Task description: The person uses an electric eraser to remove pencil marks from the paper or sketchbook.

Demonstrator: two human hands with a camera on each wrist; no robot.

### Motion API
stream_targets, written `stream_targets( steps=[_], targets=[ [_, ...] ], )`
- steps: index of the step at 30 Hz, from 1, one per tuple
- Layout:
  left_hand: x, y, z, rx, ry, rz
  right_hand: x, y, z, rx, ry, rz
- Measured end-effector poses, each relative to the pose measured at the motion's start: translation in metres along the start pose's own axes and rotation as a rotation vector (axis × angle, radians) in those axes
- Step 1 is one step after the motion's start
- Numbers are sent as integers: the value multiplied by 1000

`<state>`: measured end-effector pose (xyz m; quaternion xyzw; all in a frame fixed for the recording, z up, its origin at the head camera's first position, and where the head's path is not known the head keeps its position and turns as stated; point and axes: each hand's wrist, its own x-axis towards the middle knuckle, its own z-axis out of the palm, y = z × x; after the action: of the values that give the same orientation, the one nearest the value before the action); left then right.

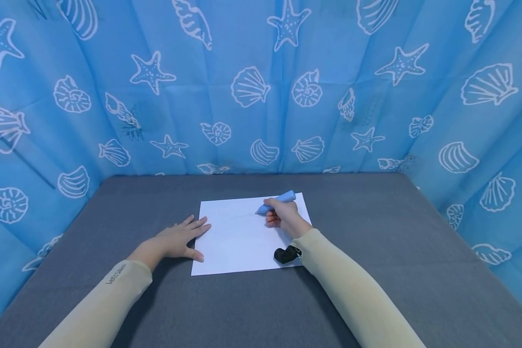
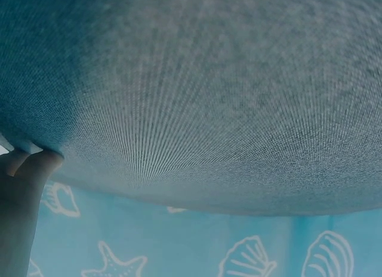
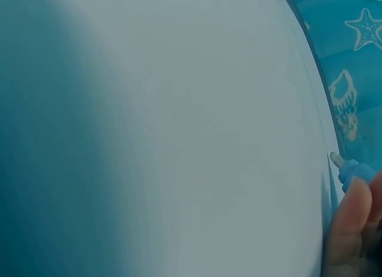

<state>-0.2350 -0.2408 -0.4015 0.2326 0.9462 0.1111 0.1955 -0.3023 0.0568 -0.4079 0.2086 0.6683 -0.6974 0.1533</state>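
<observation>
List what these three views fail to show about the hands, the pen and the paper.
- Head view: the pen tip's contact with the paper is too small to judge; any mark is too faint.
- Head view: the right hand hides its own grip.
- Left wrist view: only fingertips show at the edge; grey table fills it.
- Right wrist view: pen cut off by the edge.

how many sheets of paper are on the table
1. A single white sheet of paper lies on the grey table, the left hand flat on its left edge, the right hand holding a blue pen on it.
</observation>
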Motion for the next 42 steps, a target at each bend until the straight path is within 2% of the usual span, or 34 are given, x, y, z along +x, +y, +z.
stream_targets(
  steps=[27,34,42],
  targets=[
    [-1,1,-1,-4,6,2,0,0,2,-51,-38,-6],
    [-2,3,0,-4,14,-1,-1,0,-3,26,-23,-3],
    [-1,2,0,2,14,-7,0,-1,0,26,-76,15]
  ],
)
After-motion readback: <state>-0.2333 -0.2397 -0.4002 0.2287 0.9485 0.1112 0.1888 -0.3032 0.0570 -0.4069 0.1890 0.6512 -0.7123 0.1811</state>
